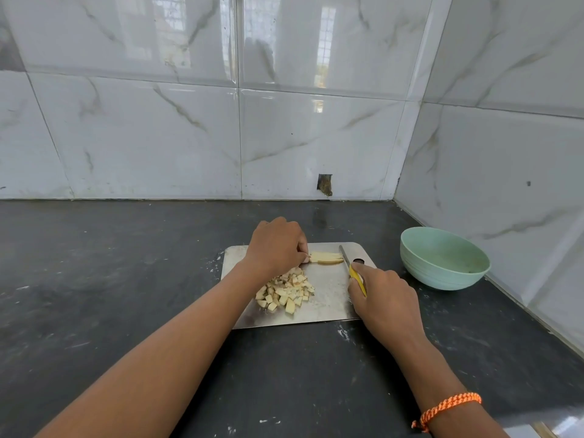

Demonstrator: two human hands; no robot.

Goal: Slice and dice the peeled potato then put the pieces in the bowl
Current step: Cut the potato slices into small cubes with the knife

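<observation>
Left hand [275, 245] pinches firm, slippery sticks [327, 257] at the board's [328, 298] twelve o'clock; right hand [384, 295], at three, grips the knife [354, 270]: hold the far end.

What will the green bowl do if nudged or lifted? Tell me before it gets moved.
The green bowl looks like thin plastic, so probably light and easy to slide on the smooth dark counter. It appears empty, so a push near the rim might tip or skate it. Its wide, rounded walls suggest one hand would grip it best at the rim.
</observation>
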